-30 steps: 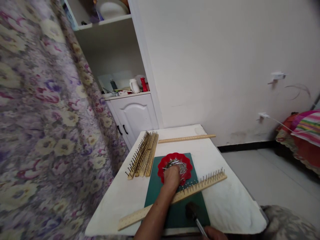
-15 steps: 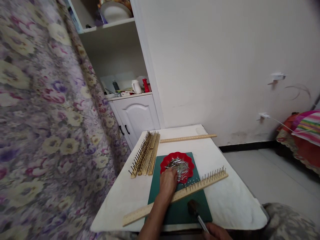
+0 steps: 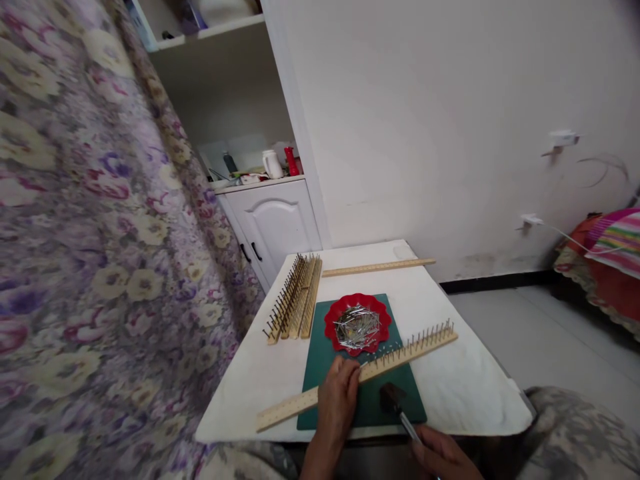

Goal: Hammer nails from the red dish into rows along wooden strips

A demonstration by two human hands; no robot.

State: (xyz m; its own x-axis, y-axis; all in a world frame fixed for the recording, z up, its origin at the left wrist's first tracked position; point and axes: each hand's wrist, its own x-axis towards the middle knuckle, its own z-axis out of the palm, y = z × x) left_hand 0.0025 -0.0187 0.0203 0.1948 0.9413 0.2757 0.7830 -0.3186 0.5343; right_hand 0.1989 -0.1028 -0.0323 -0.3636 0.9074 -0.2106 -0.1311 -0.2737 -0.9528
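Observation:
My left hand [image 3: 339, 392] is at the wooden strip [image 3: 290, 407], fingers pinched around a nail [image 3: 364, 365] whose tip end is hard to make out. Along the strip's right half stand several upright nails [image 3: 425, 337]. My right hand [image 3: 441, 453] grips the handle of a hammer [image 3: 409, 424], its dark head low over the green mat [image 3: 363, 417]. Just beyond the strip, a red scalloped dish [image 3: 332, 313] holds a heap of loose nails [image 3: 357, 327].
Several nail-studded strips [image 3: 295, 300] lie side by side at the table's left. A bare-looking wooden strip [image 3: 379, 267] lies along the back of the white-covered table [image 3: 240, 393]. A floral curtain [image 3: 125, 267] hangs at the left, a white cabinet [image 3: 277, 223] behind.
My left hand has come back from the dish of nails to the wooden strip, with a nail in its fingers. The right hand still holds the hammer low. The view has shifted slightly.

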